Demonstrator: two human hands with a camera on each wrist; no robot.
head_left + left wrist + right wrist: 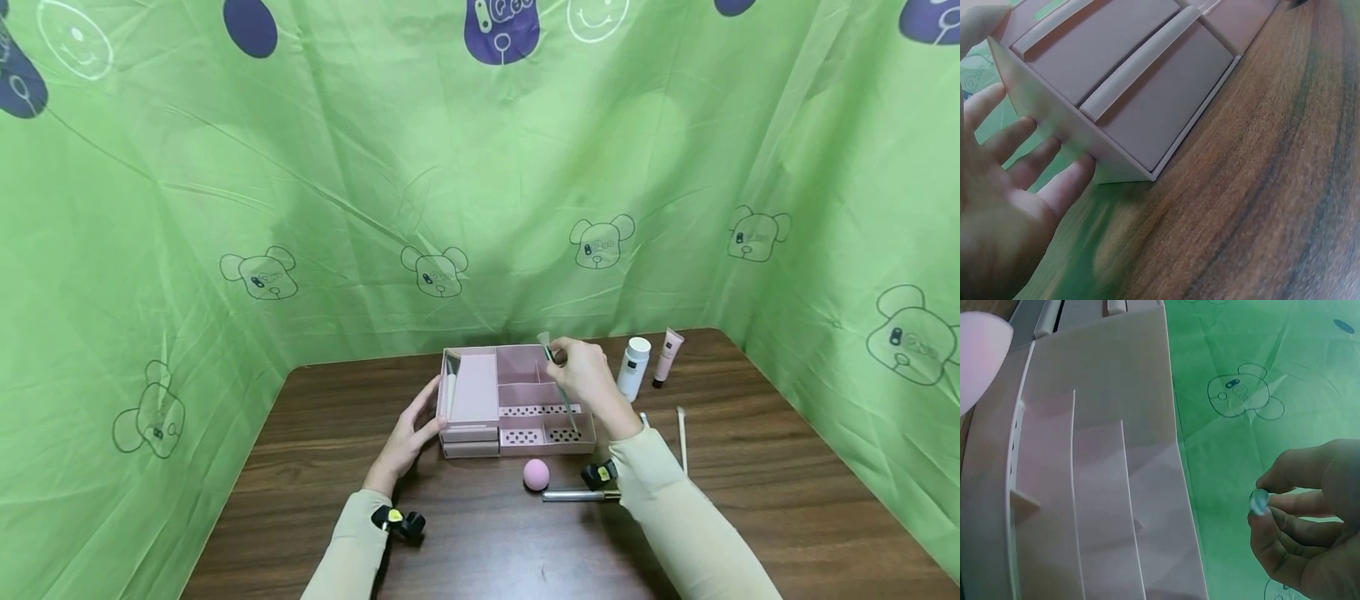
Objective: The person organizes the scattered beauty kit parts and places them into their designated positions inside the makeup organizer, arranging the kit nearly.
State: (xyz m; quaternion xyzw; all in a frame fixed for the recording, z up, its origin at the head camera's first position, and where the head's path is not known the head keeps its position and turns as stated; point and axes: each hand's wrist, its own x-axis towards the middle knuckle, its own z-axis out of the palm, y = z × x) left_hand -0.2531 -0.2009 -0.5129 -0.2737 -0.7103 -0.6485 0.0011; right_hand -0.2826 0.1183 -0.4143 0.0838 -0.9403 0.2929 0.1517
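Green cloth (360, 208) printed with bear faces fills the top and both sides of the frame, creased and unevenly lit, behind a brown wood-grain table (487, 542) across the lower half. Near the table's far edge, at lower centre, sits a pink organiser (476, 383). The person's left hand (405, 440) rests against its left side, fingers spread and nearly straight; the right hand (588, 373) pinches a thin tool (1259, 501) above its right-hand compartments.
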